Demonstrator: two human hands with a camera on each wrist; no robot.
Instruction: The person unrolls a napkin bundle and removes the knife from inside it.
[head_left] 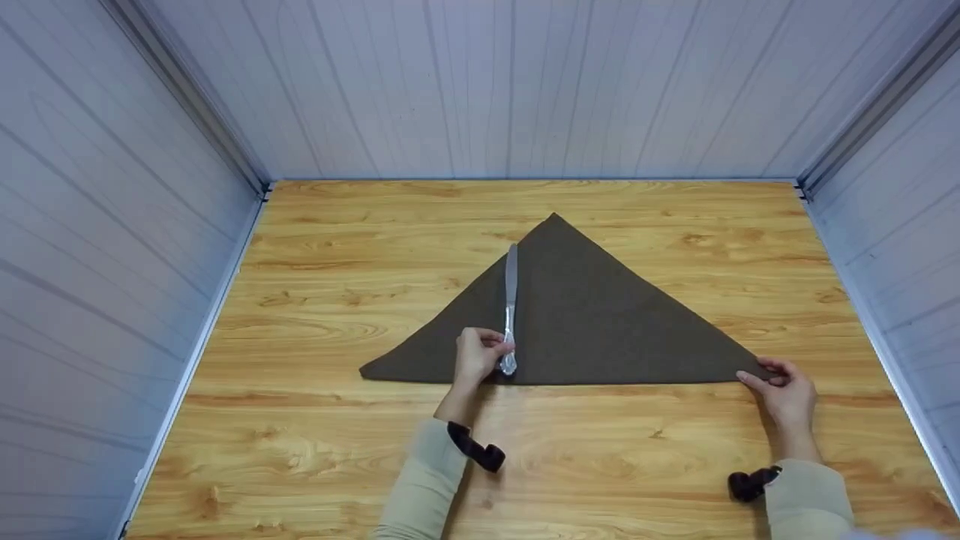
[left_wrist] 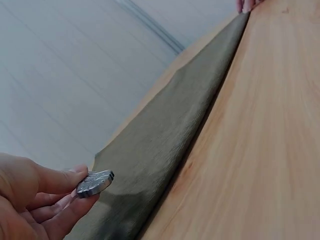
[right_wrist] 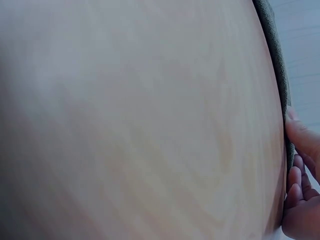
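Note:
A dark brown cloth napkin (head_left: 607,315), folded into a triangle, lies flat with its long edge towards me. Over its left part is a silver table knife (head_left: 511,281), blade pointing away. My left hand (head_left: 474,360) pinches the knife's ornate handle between thumb and fingers. The left wrist view shows the handle end (left_wrist: 95,183) held above the cloth (left_wrist: 160,140). At the napkin's right corner, my right hand (head_left: 790,397) grips the cloth. In the right wrist view, the thumb (right_wrist: 302,135) lies against the cloth edge and the other fingers curl behind it.
The napkin lies on a wood-grain table (head_left: 315,300). Pale panelled walls stand behind it (head_left: 480,90), on the left (head_left: 112,262) and on the right (head_left: 900,225). A dark wrist camera (head_left: 476,448) sits on the left sleeve, another (head_left: 752,484) on the right.

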